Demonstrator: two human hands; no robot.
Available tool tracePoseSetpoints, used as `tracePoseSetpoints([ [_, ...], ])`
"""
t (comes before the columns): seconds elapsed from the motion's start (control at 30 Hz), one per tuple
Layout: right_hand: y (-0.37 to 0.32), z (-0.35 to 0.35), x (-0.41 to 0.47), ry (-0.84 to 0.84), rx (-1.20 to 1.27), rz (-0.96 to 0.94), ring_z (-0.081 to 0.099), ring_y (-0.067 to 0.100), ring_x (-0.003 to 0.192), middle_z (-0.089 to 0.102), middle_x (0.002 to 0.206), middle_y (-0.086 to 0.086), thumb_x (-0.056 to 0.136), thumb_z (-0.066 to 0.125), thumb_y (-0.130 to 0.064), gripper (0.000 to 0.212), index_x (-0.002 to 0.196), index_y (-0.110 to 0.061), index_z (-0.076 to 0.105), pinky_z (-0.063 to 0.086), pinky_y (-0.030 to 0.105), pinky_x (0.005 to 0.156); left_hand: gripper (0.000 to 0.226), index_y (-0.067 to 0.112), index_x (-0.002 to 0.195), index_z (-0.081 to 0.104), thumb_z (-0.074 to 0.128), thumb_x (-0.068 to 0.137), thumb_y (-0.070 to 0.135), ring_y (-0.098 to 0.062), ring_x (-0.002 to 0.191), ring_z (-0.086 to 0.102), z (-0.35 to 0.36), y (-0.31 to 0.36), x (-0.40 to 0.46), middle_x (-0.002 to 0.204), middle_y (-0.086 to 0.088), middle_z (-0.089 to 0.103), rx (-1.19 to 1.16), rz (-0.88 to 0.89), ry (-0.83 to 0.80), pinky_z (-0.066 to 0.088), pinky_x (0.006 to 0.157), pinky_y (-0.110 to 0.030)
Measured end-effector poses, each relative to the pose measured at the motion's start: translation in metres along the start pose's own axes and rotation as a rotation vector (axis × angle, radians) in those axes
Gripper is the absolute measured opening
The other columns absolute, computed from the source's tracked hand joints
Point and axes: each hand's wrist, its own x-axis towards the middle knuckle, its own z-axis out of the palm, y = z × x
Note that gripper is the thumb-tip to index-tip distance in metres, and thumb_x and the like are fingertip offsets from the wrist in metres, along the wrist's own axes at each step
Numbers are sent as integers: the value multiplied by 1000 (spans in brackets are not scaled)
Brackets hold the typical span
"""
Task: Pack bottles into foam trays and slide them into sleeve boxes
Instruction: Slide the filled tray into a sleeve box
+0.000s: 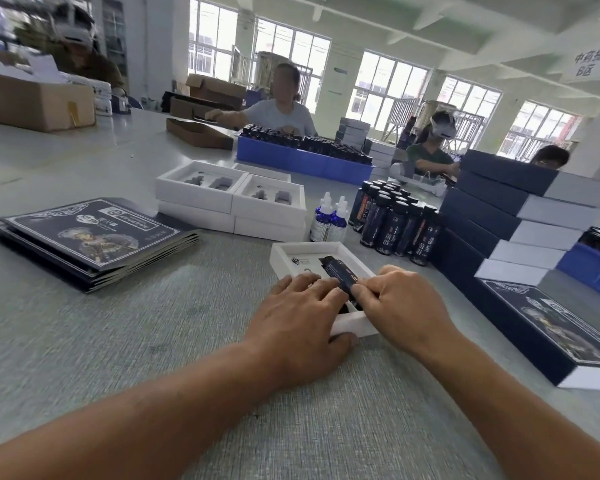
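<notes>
A white foam tray [293, 250] lies on the table in front of me. A dark labelled bottle [336, 270] lies tilted across it. My right hand [400, 303] pinches the near end of that bottle. My left hand [300, 320] rests flat on the tray's near left part, fingers spread over the cut-outs, thumb at the front edge. Several dark upright bottles [395, 220] stand behind the tray, with two blue dropper bottles [328, 218] beside them. Flat dark sleeve boxes [94, 237] are stacked at the left.
Empty white trays [229, 197] are stacked behind the work spot. Packed dark boxes [520, 209] pile up at the right, one lying flat [561, 337] near my right arm. A blue crate [302, 161] of bottles stands farther back. Other people sit across the table.
</notes>
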Motion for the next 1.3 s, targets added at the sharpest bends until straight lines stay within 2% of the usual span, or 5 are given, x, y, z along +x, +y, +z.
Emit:
tracePoseSetpoints([
  [0.6, -19, -5, -6, -238, 202, -105, 52, 1, 85, 58, 102, -18, 102, 50, -23, 33, 131, -36, 60, 38, 14, 70, 63, 28, 124, 59, 17, 95, 66, -24, 103, 58, -63, 0, -15, 112, -2, 69, 43, -35, 79, 34, 89, -44],
  [0.73, -18, 4, -5, -223, 221, -58, 50, 2, 87, 55, 112, -16, 103, 49, -20, 39, 141, -30, 54, 35, 20, 76, 43, 23, 132, 55, 45, 95, 42, -22, 112, 57, -103, -92, -7, 129, -3, 61, 118, -344, 260, 41, 97, -42],
  [0.97, -4, 22, -3, -167, 327, -5, 54, 4, 86, 55, 96, -35, 92, 64, -14, 42, 125, -40, 67, 34, 17, 69, 41, 15, 112, 61, 46, 94, 48, -31, 107, 55, -129, -232, -37, 116, -12, 61, 244, -990, 24, 45, 94, -44],
  [1.1, 62, 73, 22, -195, 279, 48, 61, 3, 90, 49, 115, -48, 82, 61, -32, 60, 123, -73, 47, 46, 26, 70, 48, 17, 113, 61, 44, 93, 57, -33, 117, 52, -126, -251, -42, 125, -12, 60, 239, -1070, -29, 38, 97, -44],
  [1.3, 119, 130, 44, -186, 256, 10, 60, 10, 106, 47, 125, -44, 81, 44, -62, 46, 126, -73, 44, 43, 24, 85, 51, 19, 119, 55, 52, 87, 59, -33, 116, 49, -119, -259, -45, 124, -12, 58, 307, -1018, -16, 38, 93, -45],
])
